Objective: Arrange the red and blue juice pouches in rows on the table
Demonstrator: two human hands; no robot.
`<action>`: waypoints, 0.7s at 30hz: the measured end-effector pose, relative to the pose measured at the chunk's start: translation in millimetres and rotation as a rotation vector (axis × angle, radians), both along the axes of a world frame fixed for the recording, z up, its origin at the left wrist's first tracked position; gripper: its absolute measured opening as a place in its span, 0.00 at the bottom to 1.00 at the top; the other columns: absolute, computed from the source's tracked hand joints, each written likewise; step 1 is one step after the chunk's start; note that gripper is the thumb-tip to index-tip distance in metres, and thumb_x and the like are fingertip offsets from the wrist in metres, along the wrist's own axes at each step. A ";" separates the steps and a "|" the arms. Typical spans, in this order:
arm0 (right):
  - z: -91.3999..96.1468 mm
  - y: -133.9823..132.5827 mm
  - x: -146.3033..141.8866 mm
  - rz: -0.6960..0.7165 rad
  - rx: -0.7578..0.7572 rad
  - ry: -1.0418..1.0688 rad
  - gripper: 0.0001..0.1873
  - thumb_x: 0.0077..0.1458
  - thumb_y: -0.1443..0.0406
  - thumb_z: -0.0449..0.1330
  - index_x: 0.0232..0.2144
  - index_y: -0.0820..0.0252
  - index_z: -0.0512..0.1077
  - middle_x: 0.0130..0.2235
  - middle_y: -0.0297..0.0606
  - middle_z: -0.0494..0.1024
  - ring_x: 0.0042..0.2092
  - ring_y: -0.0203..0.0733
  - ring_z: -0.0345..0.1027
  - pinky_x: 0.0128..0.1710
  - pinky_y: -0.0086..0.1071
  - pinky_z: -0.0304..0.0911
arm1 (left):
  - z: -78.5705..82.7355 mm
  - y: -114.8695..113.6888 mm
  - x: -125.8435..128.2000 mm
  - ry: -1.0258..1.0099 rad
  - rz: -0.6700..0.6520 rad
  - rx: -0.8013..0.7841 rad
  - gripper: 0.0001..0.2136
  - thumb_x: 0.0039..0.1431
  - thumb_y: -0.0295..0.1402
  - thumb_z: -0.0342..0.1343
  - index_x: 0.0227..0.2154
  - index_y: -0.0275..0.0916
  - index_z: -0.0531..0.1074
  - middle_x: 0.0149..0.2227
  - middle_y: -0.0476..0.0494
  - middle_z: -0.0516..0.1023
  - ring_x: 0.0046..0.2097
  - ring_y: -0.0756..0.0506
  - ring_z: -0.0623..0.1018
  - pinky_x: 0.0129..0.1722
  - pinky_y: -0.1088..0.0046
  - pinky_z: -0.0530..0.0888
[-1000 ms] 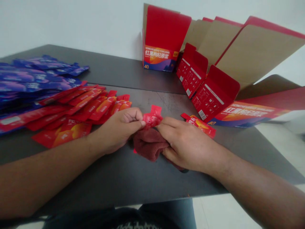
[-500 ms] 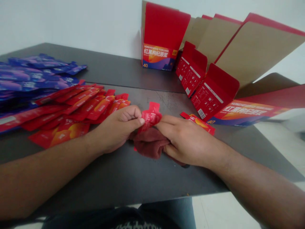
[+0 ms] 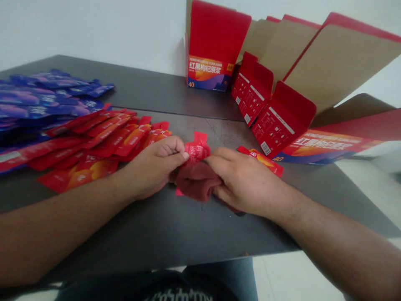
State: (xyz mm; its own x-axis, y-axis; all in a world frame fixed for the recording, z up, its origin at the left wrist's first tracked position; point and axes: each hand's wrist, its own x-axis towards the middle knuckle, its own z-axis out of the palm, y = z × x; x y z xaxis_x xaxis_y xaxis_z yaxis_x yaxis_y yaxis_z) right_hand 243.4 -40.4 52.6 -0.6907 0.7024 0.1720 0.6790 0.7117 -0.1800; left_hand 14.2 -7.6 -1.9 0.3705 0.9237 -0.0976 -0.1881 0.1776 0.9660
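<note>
My left hand [image 3: 163, 161] pinches the left edge of a red sachet [image 3: 198, 150] between thumb and curled fingers. The sachet's narrow top end points away from me, and small white print covers its face. My right hand [image 3: 242, 177] is closed on a brown-red cloth [image 3: 199, 179], which is bunched against the sachet and hides its lower part. A bit of red shows below the cloth. Beyond my right hand lies another red and orange sachet [image 3: 263, 161], flat on the table.
Red and orange sachets [image 3: 106, 138] are heaped left of my hands, beside a pile of blue-purple sachets [image 3: 46, 98]. Several open cartons with raised flaps stand at the right, including a front carton [image 3: 326, 146]; another carton [image 3: 208, 73] stands further back. The grey table [image 3: 188, 238] ends near my lap.
The cloth has shifted slightly upward over the sachet, covering more of its lower face. Both hands keep their hold and have barely moved.
</note>
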 end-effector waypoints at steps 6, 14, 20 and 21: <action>-1.6 7.4 1.4 -0.036 0.017 0.055 0.05 0.63 0.69 0.60 0.42 0.59 0.73 0.46 0.43 0.77 0.45 0.46 0.71 0.44 0.37 0.66 | 8.4 -1.1 4.3 -0.030 0.066 -0.053 0.12 0.54 0.29 0.66 0.30 0.41 0.66 0.25 0.52 0.72 0.25 0.49 0.75 0.26 0.75 0.74; 5.6 5.7 6.1 0.007 -0.036 -0.014 0.07 0.63 0.70 0.61 0.45 0.58 0.73 0.46 0.41 0.77 0.44 0.45 0.71 0.43 0.36 0.65 | 7.3 0.5 4.0 -0.071 0.075 -0.036 0.12 0.54 0.30 0.67 0.30 0.41 0.66 0.26 0.52 0.73 0.27 0.49 0.75 0.29 0.71 0.76; 1.6 12.0 6.2 -0.049 -0.008 0.025 0.05 0.63 0.69 0.60 0.42 0.59 0.72 0.44 0.41 0.76 0.43 0.45 0.70 0.42 0.36 0.64 | 7.8 1.5 3.1 -0.049 0.120 -0.065 0.12 0.55 0.29 0.67 0.31 0.42 0.66 0.27 0.51 0.74 0.27 0.47 0.76 0.28 0.71 0.76; 1.8 9.4 5.0 0.039 -0.053 0.011 0.05 0.63 0.69 0.60 0.42 0.59 0.73 0.44 0.41 0.76 0.44 0.45 0.70 0.43 0.36 0.65 | 8.2 1.3 3.0 -0.047 0.121 -0.058 0.12 0.55 0.29 0.67 0.30 0.41 0.66 0.26 0.51 0.73 0.27 0.48 0.75 0.28 0.72 0.75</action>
